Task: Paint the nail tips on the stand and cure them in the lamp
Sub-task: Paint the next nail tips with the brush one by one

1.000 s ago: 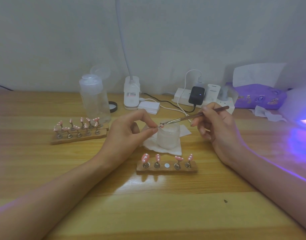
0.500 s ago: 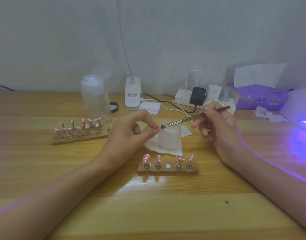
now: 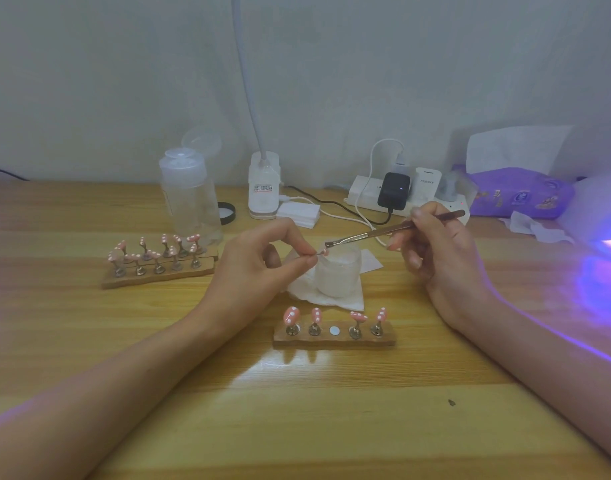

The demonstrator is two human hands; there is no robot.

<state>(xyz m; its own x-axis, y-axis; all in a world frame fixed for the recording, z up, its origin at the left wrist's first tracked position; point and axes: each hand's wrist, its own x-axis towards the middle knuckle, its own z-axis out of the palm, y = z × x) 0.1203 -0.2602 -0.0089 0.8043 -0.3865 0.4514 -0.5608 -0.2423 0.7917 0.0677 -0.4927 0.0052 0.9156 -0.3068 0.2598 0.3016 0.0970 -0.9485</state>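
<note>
While a loaded wooden stand [image 3: 158,273] sits at ten o'clock on the table [image 3: 297,410], the left hand [image 3: 259,271] pinches one nail tip [image 3: 324,252] over a white jar [image 3: 338,275], with a second stand [image 3: 335,340] at the jar's six o'clock. The right hand [image 3: 442,258] has its grip clasped round a brush [image 3: 366,233], bristles just beside that tip. The lamp [image 3: 605,216] glows at three o'clock.

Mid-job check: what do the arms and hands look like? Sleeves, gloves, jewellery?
Both forearms are bare to the frame edge, no sleeves in view. The left hand and right hand wear no gloves; no ring, watch or bracelet shows. A violet streak of light runs along the right forearm.
</note>
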